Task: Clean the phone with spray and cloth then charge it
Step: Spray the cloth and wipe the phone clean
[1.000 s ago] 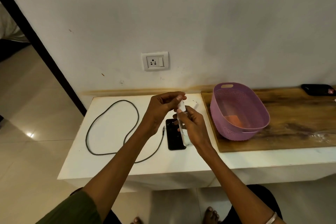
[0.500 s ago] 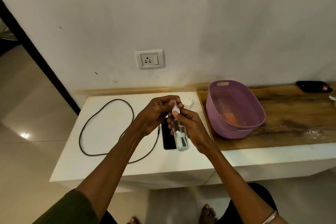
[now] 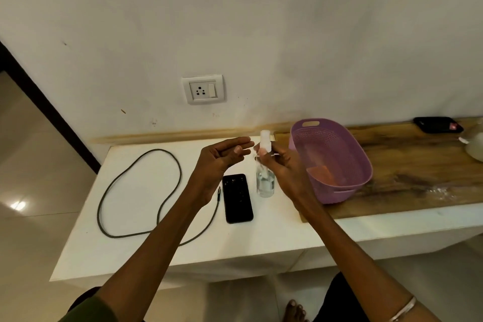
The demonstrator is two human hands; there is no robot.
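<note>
A black phone (image 3: 237, 197) lies flat on the white table (image 3: 146, 248). Just right of it, my right hand (image 3: 283, 167) is shut on a clear spray bottle (image 3: 265, 185) with a white nozzle, held upright and low over the table. My left hand (image 3: 222, 158) hovers just left of the nozzle, fingers stretched out and apart from it. An orange cloth (image 3: 320, 175) lies inside the purple basket (image 3: 362, 162). A dark charging cable (image 3: 138, 191) loops on the table's left side, its plug tip beside the phone.
A wall socket (image 3: 203, 89) with a switch sits above the table. The basket stands on a wooden board (image 3: 418, 172), which also carries a second dark phone (image 3: 437, 125) at the back right. A pale object (image 3: 475, 148) shows at the right edge.
My left hand has let go of the bottle's top and spread its fingers. The bottle has shifted right, off the phone, which now shows in full.
</note>
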